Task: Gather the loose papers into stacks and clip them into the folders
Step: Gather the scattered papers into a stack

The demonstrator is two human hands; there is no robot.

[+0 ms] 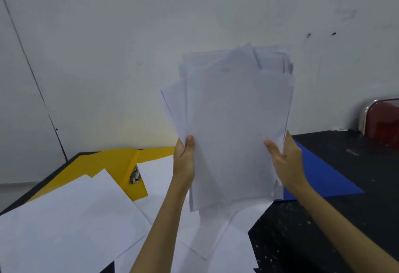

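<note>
An uneven stack of white papers (233, 121) stands upright above the table, its sheets fanned out at the top and left. My left hand (184, 160) grips its left edge with the thumb in front. My right hand (285, 160) holds its right edge the same way. An open yellow folder (112, 160) with a metal clip (135, 175) lies at the back left, partly under loose white sheets (71, 225). A blue folder (323, 177) lies flat to the right, partly hidden behind the stack.
The table (345, 218) is black and speckled, and it stands against a white wall. More loose sheets (216, 240) lie under my arms near the front. A red chair back (382, 119) with a chrome frame stands at the far right.
</note>
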